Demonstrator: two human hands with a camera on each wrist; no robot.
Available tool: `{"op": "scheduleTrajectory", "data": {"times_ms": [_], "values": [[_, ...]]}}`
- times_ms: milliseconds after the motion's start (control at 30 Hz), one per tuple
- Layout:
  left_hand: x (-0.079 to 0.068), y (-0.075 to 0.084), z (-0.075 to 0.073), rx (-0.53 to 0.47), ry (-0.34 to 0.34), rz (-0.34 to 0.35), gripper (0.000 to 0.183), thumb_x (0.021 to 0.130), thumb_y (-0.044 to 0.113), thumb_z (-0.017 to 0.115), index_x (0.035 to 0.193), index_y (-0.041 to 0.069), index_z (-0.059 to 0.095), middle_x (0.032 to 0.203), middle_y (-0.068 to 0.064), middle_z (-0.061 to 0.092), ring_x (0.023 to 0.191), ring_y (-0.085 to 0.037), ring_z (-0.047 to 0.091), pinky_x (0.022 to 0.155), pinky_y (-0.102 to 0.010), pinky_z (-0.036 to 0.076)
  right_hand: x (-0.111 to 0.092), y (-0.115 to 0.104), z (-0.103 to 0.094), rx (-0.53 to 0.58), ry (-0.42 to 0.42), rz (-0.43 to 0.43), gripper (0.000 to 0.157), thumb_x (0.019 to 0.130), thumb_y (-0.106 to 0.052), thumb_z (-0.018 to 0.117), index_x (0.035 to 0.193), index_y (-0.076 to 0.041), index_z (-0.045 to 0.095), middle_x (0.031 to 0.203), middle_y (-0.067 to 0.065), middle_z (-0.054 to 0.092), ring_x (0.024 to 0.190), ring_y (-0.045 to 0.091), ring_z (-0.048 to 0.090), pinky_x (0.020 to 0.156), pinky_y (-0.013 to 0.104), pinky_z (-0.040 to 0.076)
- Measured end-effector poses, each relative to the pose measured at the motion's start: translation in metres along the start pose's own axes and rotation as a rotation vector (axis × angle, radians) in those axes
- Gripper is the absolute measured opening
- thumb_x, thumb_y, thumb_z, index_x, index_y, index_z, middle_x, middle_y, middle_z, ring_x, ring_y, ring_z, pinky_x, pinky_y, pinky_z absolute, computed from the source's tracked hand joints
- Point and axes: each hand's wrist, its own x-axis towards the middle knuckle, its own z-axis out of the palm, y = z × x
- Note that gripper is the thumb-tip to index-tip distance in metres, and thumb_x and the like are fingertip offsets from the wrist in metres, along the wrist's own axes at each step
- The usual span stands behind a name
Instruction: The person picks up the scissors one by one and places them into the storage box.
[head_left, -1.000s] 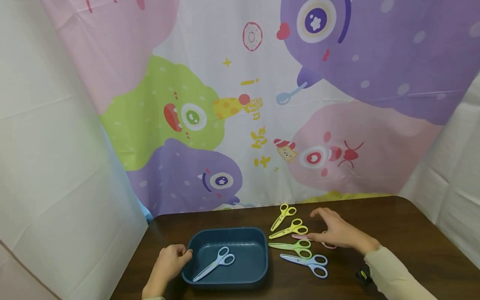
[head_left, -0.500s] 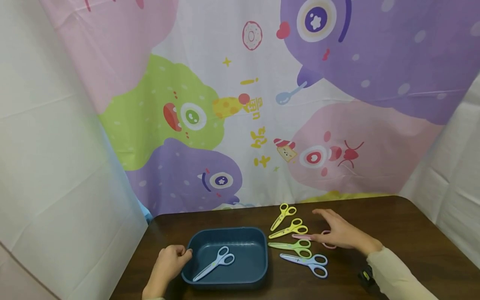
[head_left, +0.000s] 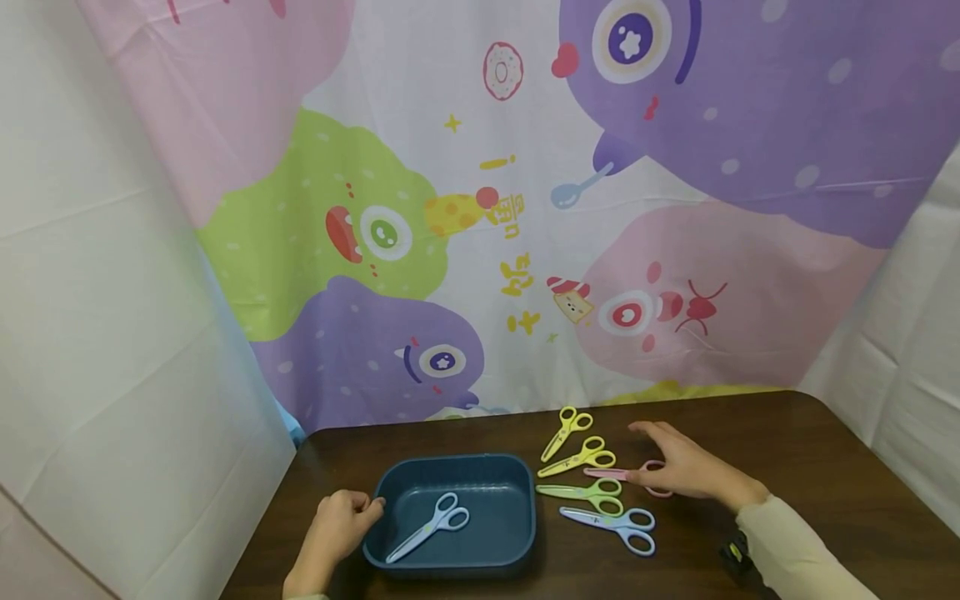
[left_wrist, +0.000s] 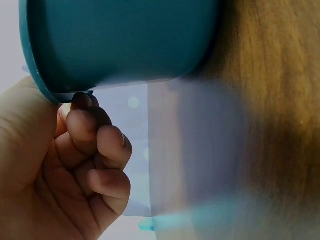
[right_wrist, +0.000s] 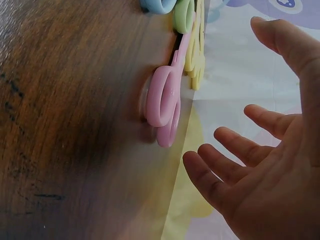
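Observation:
My left hand [head_left: 339, 527] pinches the left rim of a dark teal plastic bin [head_left: 491, 517], its thumb over the edge and fingers curled outside, as the left wrist view shows. Inside the bin lies one pair of light blue scissors [head_left: 427, 530]. Over pink scissors [head_left: 606, 473] hovers my right hand [head_left: 686, 467], fingers spread and holding nothing. In the right wrist view the pink handle loops [right_wrist: 162, 97] stand apart from the fingers. In the head view that hand covers part of the pink scissors.
Right of the bin lie upper yellow scissors [head_left: 558, 437], lower yellow scissors [head_left: 577, 457], green scissors [head_left: 577, 492] and blue scissors [head_left: 611, 521] on the dark wooden table [head_left: 825, 467]. A cartoon-printed curtain [head_left: 525, 367] hangs behind the table's back edge.
My right hand has drifted slightly to the right, uncovering a little more of the pink scissors. The left hand, the bin and the scissors have stayed in place.

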Motion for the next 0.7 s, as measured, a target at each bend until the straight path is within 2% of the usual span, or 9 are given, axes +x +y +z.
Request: {"op": "scheduleTrajectory", "data": {"times_ms": [467,700], "values": [[0.0,-0.003,0.002,-0.004,-0.01,-0.002,0.051,0.092,0.021,0.071,0.051,0.016,0.041,0.05,0.008,0.031,0.049,-0.007,0.029,0.049,-0.021,0.021,-0.004,0.007,0.003,-0.003,-0.029,-0.06,0.073,0.088,-0.042,0.079,0.137,0.006,0.055,0.131,0.023,0.062,0.121,0.042,0.06,0.099,0.06,0.048],[0.001,-0.002,0.0,0.0,0.0,0.005,0.052,0.092,0.023,0.072,0.051,0.016,0.041,0.049,0.009,0.031,0.048,-0.006,0.03,0.048,-0.022,0.021,-0.007,0.014,0.003,-0.024,-0.002,-0.096,0.068,0.084,-0.039,0.083,0.131,0.005,0.06,0.121,0.019,0.067,0.111,0.036,0.065,0.092,0.05,0.053]]}}
